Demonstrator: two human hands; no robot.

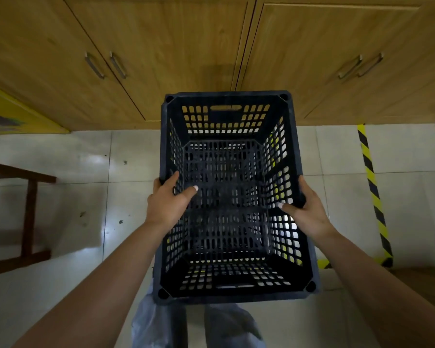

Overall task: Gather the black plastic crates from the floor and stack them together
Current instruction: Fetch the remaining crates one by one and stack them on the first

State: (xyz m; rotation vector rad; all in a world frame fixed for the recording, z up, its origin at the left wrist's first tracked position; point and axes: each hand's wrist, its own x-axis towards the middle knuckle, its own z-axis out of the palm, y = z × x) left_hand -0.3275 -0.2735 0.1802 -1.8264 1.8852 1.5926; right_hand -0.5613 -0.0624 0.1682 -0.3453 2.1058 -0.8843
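Note:
A black plastic crate with perforated walls and floor fills the middle of the view, open side up, held above the tiled floor. Through its floor I see the mesh of something dark below, possibly another crate; I cannot tell for sure. My left hand grips the crate's left rim, thumb inside the wall. My right hand grips the right rim the same way. Both forearms reach in from the bottom corners.
Wooden cabinet doors with metal handles stand just beyond the crate. A dark wooden frame sits on the floor at the left. Yellow-black hazard tape runs along the tiles at the right. My legs show under the crate.

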